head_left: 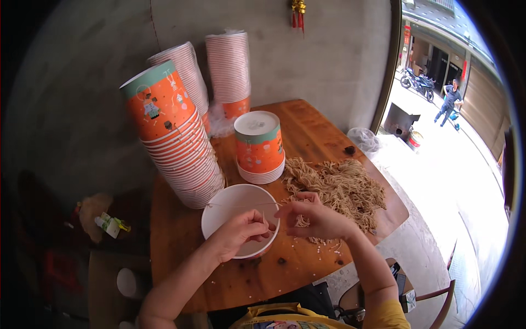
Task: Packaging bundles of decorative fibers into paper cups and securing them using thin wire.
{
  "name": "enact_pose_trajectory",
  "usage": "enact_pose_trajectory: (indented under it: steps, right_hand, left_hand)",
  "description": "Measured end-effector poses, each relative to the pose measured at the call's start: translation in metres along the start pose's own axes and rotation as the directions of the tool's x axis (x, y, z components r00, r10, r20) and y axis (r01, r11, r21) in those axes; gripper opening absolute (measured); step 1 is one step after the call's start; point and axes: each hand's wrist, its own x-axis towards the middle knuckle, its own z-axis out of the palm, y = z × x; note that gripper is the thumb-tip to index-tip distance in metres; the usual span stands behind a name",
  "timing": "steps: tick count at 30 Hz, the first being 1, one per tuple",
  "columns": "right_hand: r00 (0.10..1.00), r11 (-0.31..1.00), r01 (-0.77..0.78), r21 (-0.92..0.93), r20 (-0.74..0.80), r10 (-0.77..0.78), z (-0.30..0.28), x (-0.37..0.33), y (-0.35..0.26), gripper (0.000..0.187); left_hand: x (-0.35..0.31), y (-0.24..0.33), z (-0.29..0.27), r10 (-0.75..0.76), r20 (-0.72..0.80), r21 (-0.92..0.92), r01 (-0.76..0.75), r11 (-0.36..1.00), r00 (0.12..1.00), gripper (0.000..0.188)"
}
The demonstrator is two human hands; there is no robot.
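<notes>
An upright paper bucket, white inside, stands at the table's near edge. A thin tan cord runs across its mouth from one side of the rim to the other. My left hand is over the bucket, thumb and fingers closed in a pinch on a thin cord end. At the right rim my right hand is bent, its thumb and forefinger pinched by the cord where it meets the wall; the exact grip is partly hidden. A loose heap of tan cords lies just beyond the right hand.
A leaning stack of orange and green paper buckets stands at the left. A shorter upside-down stack sits behind the open bucket. Plastic-wrapped stacks stand by the wall. The wooden table carries small white bits. Outside, a person stands.
</notes>
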Motion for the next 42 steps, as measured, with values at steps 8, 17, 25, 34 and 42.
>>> enact_pose_trajectory:
  steps: [8,17,25,34,42]
  right_hand:
    - [0.927,0.817,0.239,-0.525,-0.127,-0.353,-0.014,0.016,-0.016,0.024]
    - [0.872,0.756,0.296,-0.584,-0.157,-0.463,0.002,0.044,-0.02,0.024]
    - [0.876,0.846,0.26,-0.466,-0.255,-0.41,0.003,0.049,0.001,0.025]
    - [0.891,0.993,0.093,0.075,-0.452,-0.049,0.023,-0.003,-0.008,0.017]
    - [0.844,0.972,-0.033,-0.234,-0.527,-0.098,0.039,-0.009,-0.014,0.015]
  left_hand:
    - [0.006,0.003,0.003,0.035,0.038,0.052,-0.037,0.998,0.999,0.013]
    - [0.002,0.005,0.017,0.205,-0.045,0.142,-0.197,0.97,0.978,0.011]
    - [0.008,-0.001,0.01,0.141,0.105,0.004,-0.142,0.99,0.984,0.007]
    - [0.013,-0.001,0.009,0.059,0.081,0.003,-0.06,0.998,0.995,0.007]
    - [0.014,0.003,0.015,0.044,0.019,-0.008,-0.043,0.999,0.999,0.005]
